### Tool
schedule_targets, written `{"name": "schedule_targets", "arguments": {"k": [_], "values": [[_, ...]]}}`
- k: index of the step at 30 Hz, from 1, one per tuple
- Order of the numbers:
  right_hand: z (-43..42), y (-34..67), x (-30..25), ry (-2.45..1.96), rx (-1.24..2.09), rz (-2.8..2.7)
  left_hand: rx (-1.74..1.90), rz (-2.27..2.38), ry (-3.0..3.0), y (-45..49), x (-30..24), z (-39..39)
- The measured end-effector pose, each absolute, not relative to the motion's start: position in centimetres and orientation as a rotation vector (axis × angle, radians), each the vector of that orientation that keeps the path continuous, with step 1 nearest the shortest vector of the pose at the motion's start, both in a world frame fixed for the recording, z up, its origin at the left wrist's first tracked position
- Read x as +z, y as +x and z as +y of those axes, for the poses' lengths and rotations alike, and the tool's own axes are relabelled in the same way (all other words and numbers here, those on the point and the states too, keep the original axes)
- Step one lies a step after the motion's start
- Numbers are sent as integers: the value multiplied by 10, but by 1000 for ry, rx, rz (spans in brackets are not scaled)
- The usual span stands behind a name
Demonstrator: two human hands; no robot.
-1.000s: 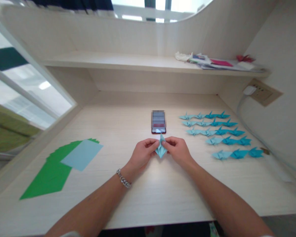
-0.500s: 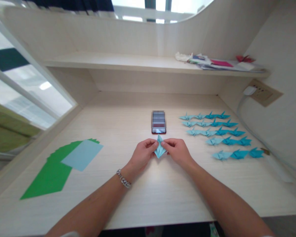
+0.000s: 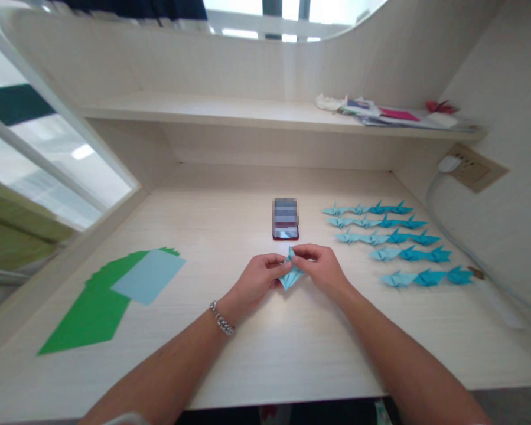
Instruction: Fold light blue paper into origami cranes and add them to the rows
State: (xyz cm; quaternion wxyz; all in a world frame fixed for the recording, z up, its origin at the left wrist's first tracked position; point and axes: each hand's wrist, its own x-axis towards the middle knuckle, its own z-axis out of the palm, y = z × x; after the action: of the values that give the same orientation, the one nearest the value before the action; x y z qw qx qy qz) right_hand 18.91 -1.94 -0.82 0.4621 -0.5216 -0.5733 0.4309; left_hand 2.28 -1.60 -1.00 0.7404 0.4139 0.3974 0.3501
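A light-blue folded origami paper (image 3: pixel 291 278), diamond-like with a pointed top, is held between both hands just above the desk. My left hand (image 3: pixel 261 275) pinches its left side between thumb and fingers. My right hand (image 3: pixel 322 267) grips its upper right side, thumb in front and fingers partly behind. Parts of the paper are covered by the fingertips. Just beyond the hands lies a phone (image 3: pixel 285 219), its screen blurred. To the right stand several rows of paper cranes (image 3: pixel 397 237), shading from pale to deeper blue.
On the left lie fanned green paper sheets (image 3: pixel 84 316) with a pale blue sheet (image 3: pixel 149 276) on top. A shelf (image 3: pixel 230 115) crosses the back, bearing papers (image 3: pixel 398 114) at right. A white cable (image 3: pixel 451 230) runs down from a wall socket (image 3: pixel 478 168).
The folded paper has tilted, its lower tip now leaning left. My right hand has shifted slightly up, and the left thumb lies further across the paper.
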Motion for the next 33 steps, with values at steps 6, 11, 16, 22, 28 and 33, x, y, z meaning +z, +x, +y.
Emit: {"name": "schedule_targets", "arguments": {"k": [6, 11, 16, 22, 28, 33], "values": [[-19, 195, -6, -1194, 1278, -1370, 612, 902, 1016, 18, -11, -16], [-20, 193, -5, -1220, 1309, -1331, 596, 934, 1027, 18, -10, -16], [-21, 191, -1, -1323, 1278, -1266, 610, 939, 1025, 19, -8, -15], [-22, 191, -1, -1338, 1282, -1241, 613, 937, 1001, 18, -4, -16], [-21, 191, -1, -1321, 1306, -1213, 611, 939, 1004, 18, -3, -15], [-20, 194, 3, -1289, 1317, -1135, 619, 944, 1010, 19, -3, -16]]}}
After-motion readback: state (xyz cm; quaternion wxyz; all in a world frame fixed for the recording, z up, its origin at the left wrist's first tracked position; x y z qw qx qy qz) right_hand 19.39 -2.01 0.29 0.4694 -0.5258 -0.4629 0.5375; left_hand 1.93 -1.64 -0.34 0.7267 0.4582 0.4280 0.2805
